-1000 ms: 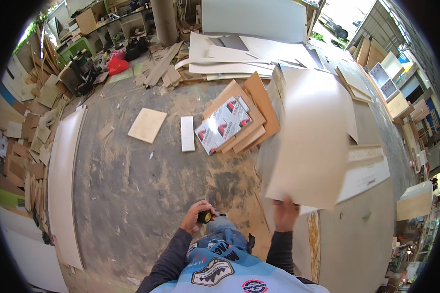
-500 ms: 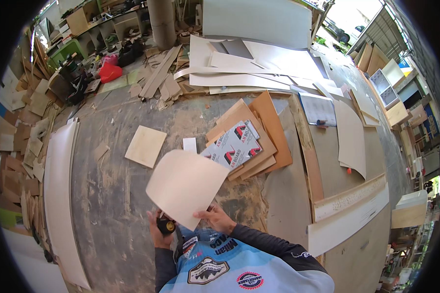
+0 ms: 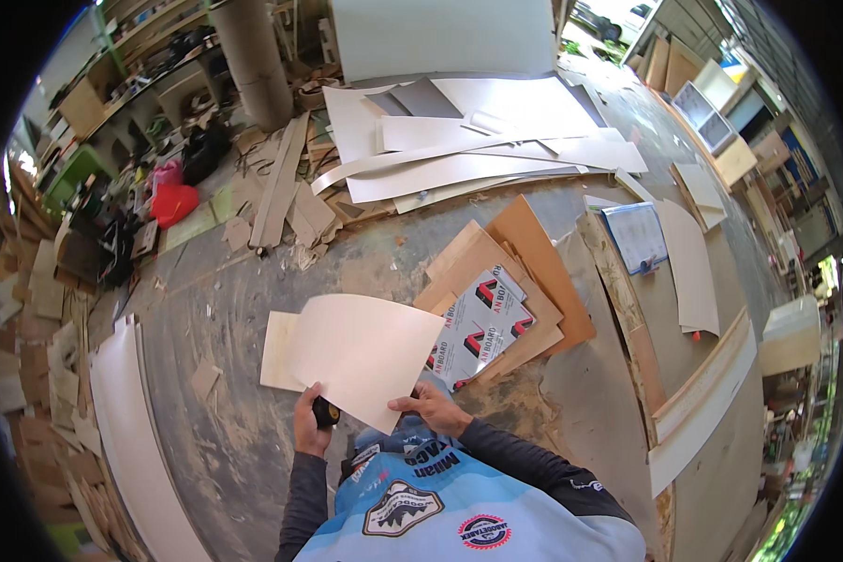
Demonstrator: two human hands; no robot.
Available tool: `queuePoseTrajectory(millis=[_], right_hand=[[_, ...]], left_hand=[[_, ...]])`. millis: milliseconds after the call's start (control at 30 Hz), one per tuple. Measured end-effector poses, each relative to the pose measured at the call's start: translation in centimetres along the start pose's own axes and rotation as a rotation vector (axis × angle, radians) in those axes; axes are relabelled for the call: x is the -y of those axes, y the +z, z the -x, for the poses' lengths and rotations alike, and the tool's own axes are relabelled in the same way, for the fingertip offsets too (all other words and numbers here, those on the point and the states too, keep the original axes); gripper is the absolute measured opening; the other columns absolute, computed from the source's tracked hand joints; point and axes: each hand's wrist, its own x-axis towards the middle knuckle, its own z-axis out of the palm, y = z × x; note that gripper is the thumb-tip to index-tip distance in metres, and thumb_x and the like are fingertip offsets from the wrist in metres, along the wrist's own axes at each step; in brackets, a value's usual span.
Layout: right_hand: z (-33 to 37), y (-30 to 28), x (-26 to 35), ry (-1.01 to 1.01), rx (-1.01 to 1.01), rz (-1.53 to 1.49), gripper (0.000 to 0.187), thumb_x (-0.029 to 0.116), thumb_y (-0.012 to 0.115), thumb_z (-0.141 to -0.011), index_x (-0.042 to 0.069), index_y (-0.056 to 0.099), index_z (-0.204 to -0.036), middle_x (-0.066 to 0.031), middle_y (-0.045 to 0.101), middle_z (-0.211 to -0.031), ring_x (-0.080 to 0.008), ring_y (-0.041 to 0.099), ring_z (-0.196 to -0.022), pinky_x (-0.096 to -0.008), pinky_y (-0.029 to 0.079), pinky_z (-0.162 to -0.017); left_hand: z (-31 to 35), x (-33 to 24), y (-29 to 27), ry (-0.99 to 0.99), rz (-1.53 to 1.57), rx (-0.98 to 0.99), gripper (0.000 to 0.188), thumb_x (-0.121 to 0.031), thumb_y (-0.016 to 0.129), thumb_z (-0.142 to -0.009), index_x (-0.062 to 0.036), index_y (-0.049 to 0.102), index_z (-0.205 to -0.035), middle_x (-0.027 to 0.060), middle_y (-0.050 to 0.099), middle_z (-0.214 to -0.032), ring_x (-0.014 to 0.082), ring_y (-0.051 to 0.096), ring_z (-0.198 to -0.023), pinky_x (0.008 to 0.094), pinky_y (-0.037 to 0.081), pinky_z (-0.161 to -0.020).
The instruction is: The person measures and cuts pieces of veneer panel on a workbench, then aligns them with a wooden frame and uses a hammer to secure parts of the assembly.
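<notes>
A thin, cream-coloured sheet [image 3: 361,351], slightly bowed, is held up in front of me. My right hand [image 3: 433,409] pinches its lower right corner, thumb on top. At its lower left edge is my left hand [image 3: 311,423], closed around a black tape measure [image 3: 326,412] with a yellow centre; its fingertips meet the sheet's edge. Behind the sheet, partly covered by it, a pale square board [image 3: 276,351] lies on the work surface. To the right, a stack of brown boards [image 3: 543,272] has a printed, silver-grey panel [image 3: 482,328] on top.
Long white sheets [image 3: 145,440] lie along the left side. More white sheets and strips [image 3: 496,169] are piled at the far side, beside wood scraps [image 3: 286,201]. A clipboard [image 3: 635,237] rests on the right. A red bag [image 3: 173,203] sits far left.
My view has shifted. My left hand has come up to the sheet's lower left edge with the tape measure. The sheet now overlaps the pale square board.
</notes>
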Motion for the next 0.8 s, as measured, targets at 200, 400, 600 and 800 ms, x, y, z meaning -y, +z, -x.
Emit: queuePoseTrajectory(millis=[200,400,600,800], right_hand=[[-6.1,-1.4,2.3,-0.155,-0.317,-0.243,0.024,0.007,0.065,-0.091,-0.002,0.061,-0.112,-0.0081,0.067,-0.107,-0.0172,0.067,-0.093,-0.0332,0.056,-0.082],[-14.9,-7.6,5.9,-0.232,-0.523,-0.404,0.023,0.007,0.064,-0.09,-0.003,0.061,-0.111,-0.0093,0.068,-0.104,-0.0188,0.067,-0.09,-0.0354,0.056,-0.081],[-28.4,-16.3,13.3,-0.208,-0.638,-0.373,0.016,0.009,0.064,-0.089,0.002,0.061,-0.104,-0.0076,0.066,-0.096,-0.0157,0.064,-0.079,-0.0295,0.05,-0.067],[-41.0,-23.4,23.5,-0.179,-0.721,-0.294,0.019,0.012,0.068,-0.085,0.004,0.059,-0.1,-0.0042,0.062,-0.09,-0.0145,0.06,-0.077,-0.0282,0.049,-0.066]], left_hand=[[-11.2,-3.6,4.9,-0.058,-0.18,0.045,0.023,-0.023,0.061,-0.093,-0.0009,0.065,-0.095,0.0069,0.068,-0.085,0.0179,0.067,-0.073,0.033,0.056,-0.065],[-20.9,-3.7,8.8,-0.234,-0.241,0.085,0.032,-0.026,0.06,-0.091,0.0023,0.065,-0.106,0.0107,0.066,-0.076,0.0208,0.064,-0.067,0.0319,0.052,-0.059],[-35.1,-7.3,4.9,-0.234,-0.21,-0.149,0.026,-0.026,0.065,-0.087,-0.0049,0.068,-0.102,0.0115,0.062,-0.073,0.0241,0.064,-0.062,0.0345,0.052,-0.053],[-43.0,-14.9,3.0,-0.125,-0.227,-0.477,0.027,-0.029,0.072,-0.078,-0.0078,0.064,-0.093,0.0105,0.061,-0.073,0.0238,0.062,-0.058,0.0342,0.052,-0.05]])
